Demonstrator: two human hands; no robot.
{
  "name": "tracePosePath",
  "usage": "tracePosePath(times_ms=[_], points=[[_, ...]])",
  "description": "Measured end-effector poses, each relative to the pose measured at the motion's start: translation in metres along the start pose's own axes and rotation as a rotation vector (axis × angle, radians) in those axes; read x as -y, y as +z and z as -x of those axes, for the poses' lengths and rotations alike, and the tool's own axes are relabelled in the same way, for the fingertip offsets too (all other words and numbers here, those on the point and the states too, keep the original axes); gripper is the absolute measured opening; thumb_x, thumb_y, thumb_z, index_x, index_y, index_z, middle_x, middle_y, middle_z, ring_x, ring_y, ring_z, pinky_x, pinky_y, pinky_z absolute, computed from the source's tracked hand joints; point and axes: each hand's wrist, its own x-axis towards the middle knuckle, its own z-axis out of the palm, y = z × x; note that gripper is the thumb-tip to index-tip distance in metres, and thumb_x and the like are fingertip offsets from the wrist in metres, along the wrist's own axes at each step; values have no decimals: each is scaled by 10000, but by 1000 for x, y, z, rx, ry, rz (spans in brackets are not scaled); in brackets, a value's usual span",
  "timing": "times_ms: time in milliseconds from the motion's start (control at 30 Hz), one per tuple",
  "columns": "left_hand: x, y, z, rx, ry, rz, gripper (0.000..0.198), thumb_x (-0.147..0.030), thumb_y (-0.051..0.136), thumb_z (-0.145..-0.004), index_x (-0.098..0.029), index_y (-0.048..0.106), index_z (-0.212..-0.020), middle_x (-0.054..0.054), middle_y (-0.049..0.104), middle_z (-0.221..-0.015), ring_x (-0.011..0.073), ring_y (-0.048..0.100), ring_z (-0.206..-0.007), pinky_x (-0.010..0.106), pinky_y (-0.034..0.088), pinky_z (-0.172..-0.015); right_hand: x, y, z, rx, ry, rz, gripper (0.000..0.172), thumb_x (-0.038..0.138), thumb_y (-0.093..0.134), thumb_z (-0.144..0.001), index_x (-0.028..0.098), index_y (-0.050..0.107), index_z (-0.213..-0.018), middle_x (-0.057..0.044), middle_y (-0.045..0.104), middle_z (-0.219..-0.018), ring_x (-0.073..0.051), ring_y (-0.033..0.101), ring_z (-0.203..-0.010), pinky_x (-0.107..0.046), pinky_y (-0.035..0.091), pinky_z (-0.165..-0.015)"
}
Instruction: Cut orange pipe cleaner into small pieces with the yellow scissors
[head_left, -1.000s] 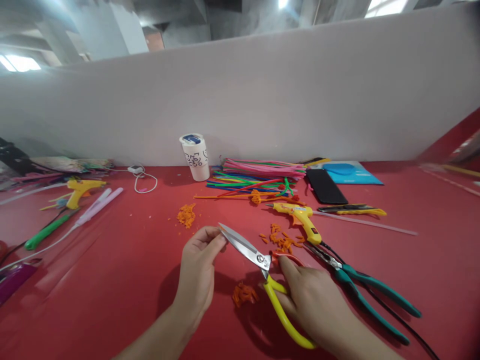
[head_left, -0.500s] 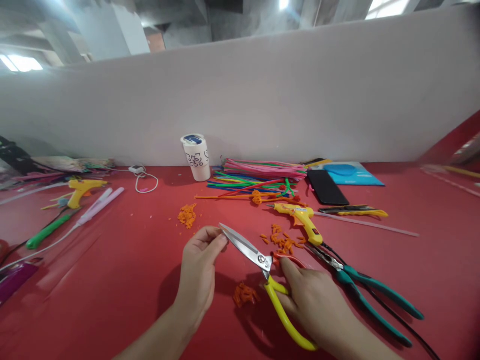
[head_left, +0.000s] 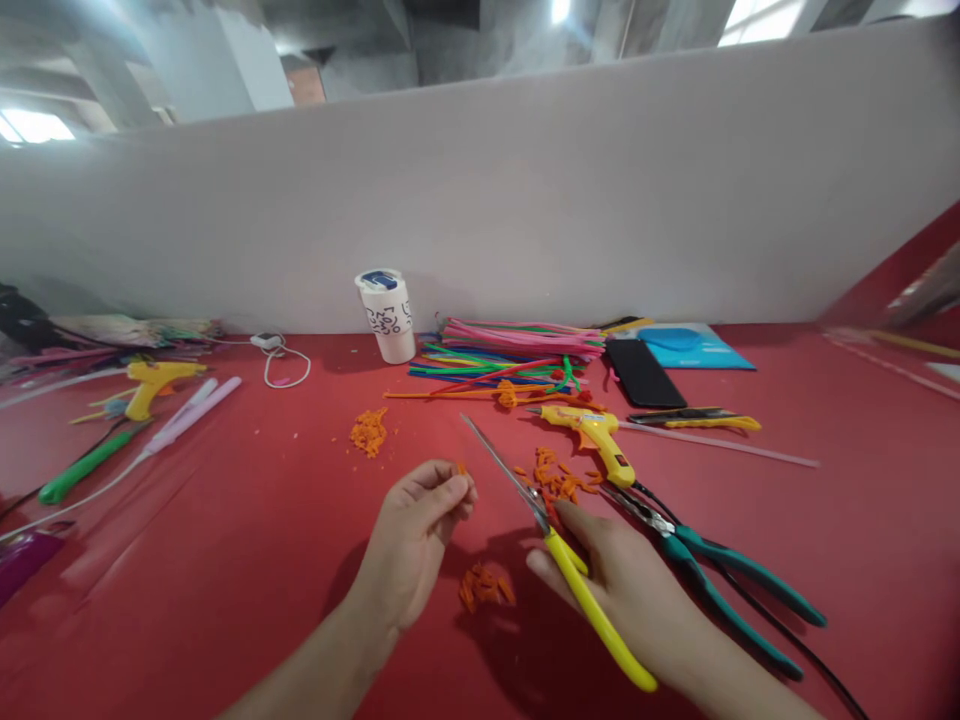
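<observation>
Between thumb and fingertips, my left hand pinches a small orange piece, of which only the tip shows. My right hand is closed around the handles of the scissors, one of them yellow. The blades point up and away, right of my left hand and apart from it. On the table between my wrists lies a small pile of orange pieces. A second group of orange pieces is just beyond my right hand. Finer orange bits form a heap farther left.
A yellow glue gun and green-handled pliers lie to the right, with a phone and a utility knife behind. Pipe cleaners and a white tumbler are at the back. Another glue gun lies left.
The scissors have drawn back from my left fingertips and turned, their blades now seen edge-on. My left hand has shifted slightly right, and an orange tip shows in it.
</observation>
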Motion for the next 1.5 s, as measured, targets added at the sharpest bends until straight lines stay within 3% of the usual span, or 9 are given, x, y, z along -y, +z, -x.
tracePosePath(times_ms=[200,400,567,900,1033,1133,1200,1333,1500], points=[[3,3,2,157,-150,19,56,-125,581,-684,-111,582,-630,5,545,-583,71,469,-544,183,361,-556,7,-4,2,54,48,-438,251,416,403,-768,212,371,-625,49,402,-533,-94,376,-464,-205,293,-426],[12,6,9,318,-331,-184,83,-162,584,-622,-112,570,-557,-1,529,-496,69,421,-455,192,294,-469,4,1,1,91,139,-826,222,414,438,-741,199,470,-786,93,353,-419,-73,336,-325,-188,288,-337],[18,5,10,349,-318,-363,44,-131,563,-569,-126,573,-526,-17,532,-476,70,419,-447,197,291,-471,-1,5,2,171,92,-874,207,400,460,-750,194,479,-751,110,356,-374,-50,338,-298,-170,335,-363],[17,6,9,386,-317,-462,123,-204,521,-610,-143,519,-503,-16,501,-477,82,404,-444,214,283,-469,10,-6,3,198,171,-761,156,287,524,-717,186,436,-636,106,354,-395,-28,339,-306,-117,254,-297],[16,6,8,304,-152,-714,340,-324,450,-742,-163,438,-443,-34,406,-439,89,371,-438,221,277,-462,6,-2,2,154,148,-775,180,304,476,-750,194,413,-623,111,345,-373,-32,335,-291,-130,301,-312],[13,8,8,196,48,-853,188,-242,523,-703,-170,471,-537,-39,435,-530,104,415,-519,219,323,-515,4,-1,-1,151,200,-754,167,289,455,-747,195,420,-614,110,352,-361,-34,330,-274,-129,274,-286],[11,10,9,217,115,-901,75,-183,534,-685,-171,529,-611,-23,485,-612,119,455,-595,227,353,-573,6,-1,-2,158,253,-734,114,240,453,-720,195,435,-617,110,356,-366,-33,329,-271,-122,248,-270],[13,12,10,286,52,-913,105,-170,541,-683,-159,558,-580,-3,505,-635,127,484,-607,234,372,-582,11,-1,-1,170,313,-717,68,203,468,-676,197,436,-617,110,361,-384,-31,335,-276,-114,223,-258],[18,9,8,288,-131,-676,127,-252,590,-654,-147,556,-590,-13,498,-588,105,481,-508,222,364,-495,8,-1,1,146,243,-759,110,283,484,-704,195,445,-651,115,341,-379,-36,336,-280,-129,269,-287]])
